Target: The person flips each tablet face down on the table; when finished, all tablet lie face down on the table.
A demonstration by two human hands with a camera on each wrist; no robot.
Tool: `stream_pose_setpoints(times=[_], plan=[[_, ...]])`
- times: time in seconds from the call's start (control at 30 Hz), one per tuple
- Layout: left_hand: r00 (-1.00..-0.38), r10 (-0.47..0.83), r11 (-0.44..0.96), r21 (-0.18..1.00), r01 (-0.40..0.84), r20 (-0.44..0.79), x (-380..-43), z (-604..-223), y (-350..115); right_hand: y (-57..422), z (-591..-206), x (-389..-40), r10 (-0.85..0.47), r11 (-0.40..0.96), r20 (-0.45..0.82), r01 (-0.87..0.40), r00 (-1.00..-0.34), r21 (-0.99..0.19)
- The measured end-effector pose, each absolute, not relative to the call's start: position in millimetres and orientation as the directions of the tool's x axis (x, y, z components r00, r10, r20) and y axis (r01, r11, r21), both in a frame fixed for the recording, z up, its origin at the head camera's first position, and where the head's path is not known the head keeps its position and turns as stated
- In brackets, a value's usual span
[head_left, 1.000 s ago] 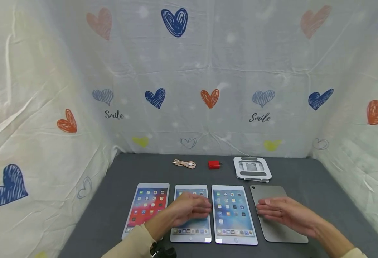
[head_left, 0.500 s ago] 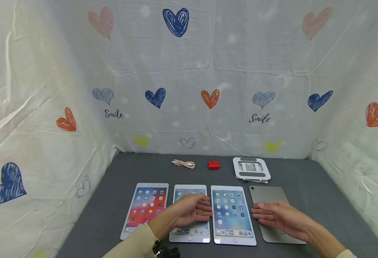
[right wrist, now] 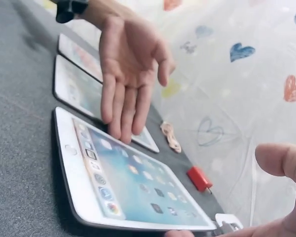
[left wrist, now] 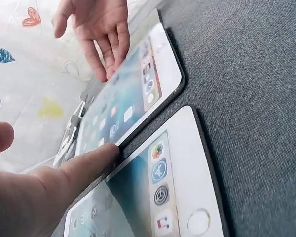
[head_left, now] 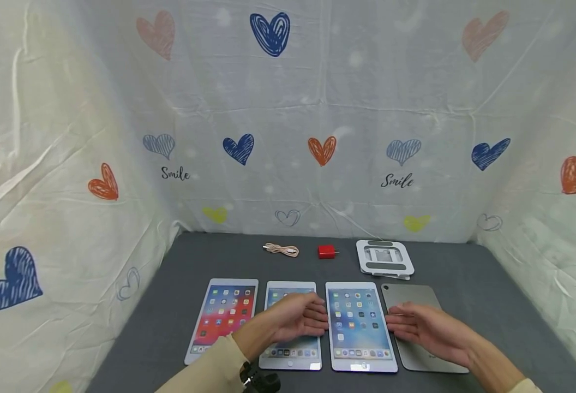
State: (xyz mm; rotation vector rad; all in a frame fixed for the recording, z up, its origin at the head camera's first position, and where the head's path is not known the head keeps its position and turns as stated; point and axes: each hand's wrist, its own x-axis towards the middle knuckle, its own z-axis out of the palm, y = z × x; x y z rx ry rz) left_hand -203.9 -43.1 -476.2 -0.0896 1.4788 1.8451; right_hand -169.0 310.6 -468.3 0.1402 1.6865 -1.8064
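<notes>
The third tablet from the left lies screen-up on the grey table, between the left hand and the right hand. Both hands extend their fingers without pinching; the left meets the tablet's near-side edge, while contact at the opposite edge appears likely but is unconfirmed.

Dk grey table, fabric-like top. Nr side, L to R, 4 tablets in a row, slightly apart: red-screen tablet, L blue-screen tablet, R blue-screen tablet, all screen up; then silver tablet, back up, lens at top L corner. Far side, L to R: coiled beige cable, red plug w/ prongs pointing R, white stand w/ grey pads, approx flat.
</notes>
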Motion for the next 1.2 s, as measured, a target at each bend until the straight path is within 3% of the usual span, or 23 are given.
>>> stream_pose_setpoints(times=[0.2,0.47,0.77,1.0,1.2], plan=[[-0.701,0.527,-0.029,0.815,-0.579,-0.480,-202.4,-475.9,-31.6,316.6,-468.2,-167.8,-0.368,0.090,-0.485,0.489,-0.793,-0.868],[-0.716,0.534,-0.047,0.829,-0.557,-0.450,-199.0,-481.7,-9.0,334.3,-465.7,-164.1,-0.387,-0.008,-0.489,0.533,-0.782,-0.846],[-0.718,0.558,-0.062,0.841,-0.537,-0.416,-189.9,-491.8,15.8,347.6,-455.7,-161.0,-0.380,0.070,-0.476,0.488,-0.793,-0.870],[-0.675,0.633,-0.061,0.845,-0.531,-0.378,-198.8,-464.3,6.6,342.0,-441.0,-160.2,-0.417,0.086,-0.431,0.438,-0.800,-0.895],[-0.677,0.677,-0.124,0.861,-0.493,-0.290,-206.9,-426.7,4.6,324.6,-424.9,-157.5,-0.379,0.120,-0.428,0.415,-0.821,-0.902]])
